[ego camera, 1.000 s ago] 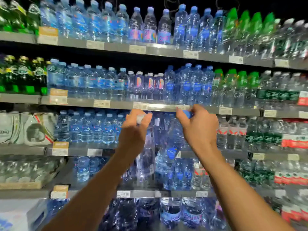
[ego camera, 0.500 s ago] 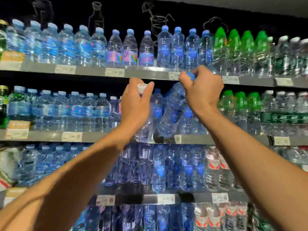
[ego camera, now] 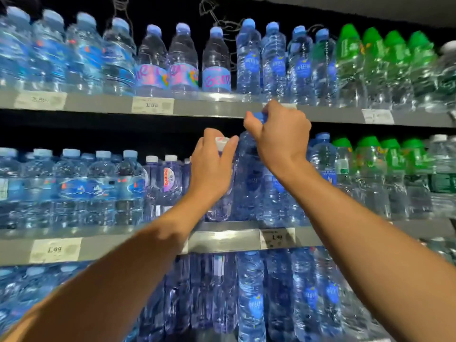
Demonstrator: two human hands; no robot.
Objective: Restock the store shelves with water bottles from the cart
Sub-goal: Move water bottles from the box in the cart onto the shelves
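Note:
My left hand (ego camera: 212, 166) grips the white cap of a clear purple-tinted water bottle (ego camera: 220, 206), whose base stands on the middle shelf (ego camera: 222, 236) beside like bottles. My right hand (ego camera: 280, 137) grips the blue cap of a taller blue-label bottle (ego camera: 249, 178), upright just right of the first, its base at the same shelf. Both hands are in the gap between the purple-label row and the blue-label row. The cart is out of view.
Rows of water bottles fill the top shelf (ego camera: 212, 107), the middle shelf and the shelf below. Green-capped bottles (ego camera: 365, 67) stand at the right on both upper shelves. Price tags (ego camera: 277, 238) line the shelf edges. The upper shelf edge sits just above my right hand.
Both hands have carried their bottles up and forward into the middle shelf. The right-hand bottle, tilted half a second ago, now stands upright. The view has tilted upward.

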